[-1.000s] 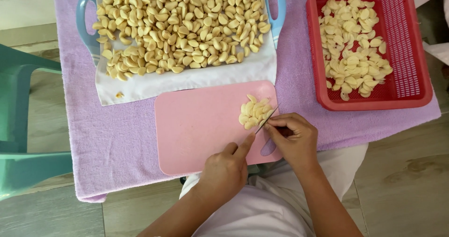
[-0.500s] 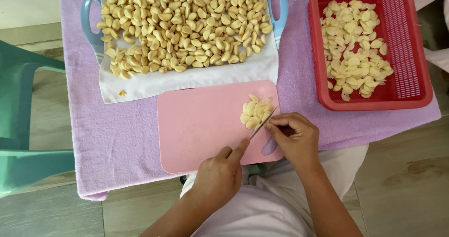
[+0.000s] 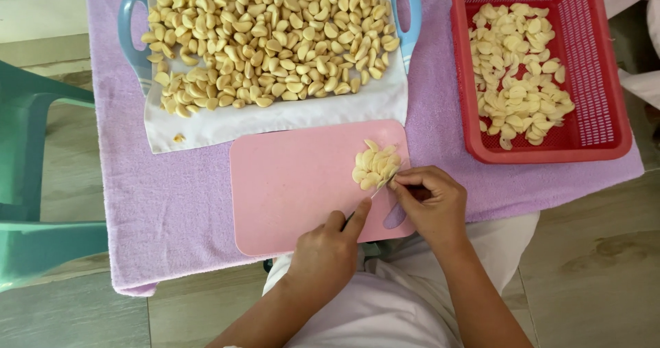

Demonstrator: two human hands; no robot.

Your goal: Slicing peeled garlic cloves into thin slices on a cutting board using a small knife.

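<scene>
The right hand (image 3: 430,204) has its fingers (image 3: 412,177) curled together, the tips pinched on something small at the near edge of a little heap of cut garlic pieces (image 3: 375,166); what exactly sits between the tips is too small to tell. A thin knife blade (image 3: 377,191) runs from just under those fingertips back toward the left hand (image 3: 328,252). The left hand is closed around the knife's handle, which is mostly hidden in the palm, with the forefinger (image 3: 357,214) stretched straight along the top of the blade, its tip close to the right thumb.

Both hands lie over the near right part of a pink cutting board (image 3: 295,183). The heap of pieces lies on the board just beyond the right fingertips, touching or nearly touching them. The rest of the board stretches away bare to the left of the left forefinger.

Beyond the board, farther from the fingers, a white cloth (image 3: 275,118) covers a blue-handled tray (image 3: 127,25) and carries a wide spread of whole peeled garlic cloves (image 3: 268,39). One stray clove (image 3: 179,138) lies at the cloth's near left corner. Off to the right of the right hand, well apart, stands a red plastic basket (image 3: 598,66) holding sliced garlic (image 3: 519,73). Everything rests on a lilac towel (image 3: 172,210). Far to the left of the left hand is a teal plastic chair (image 3: 34,183).
</scene>
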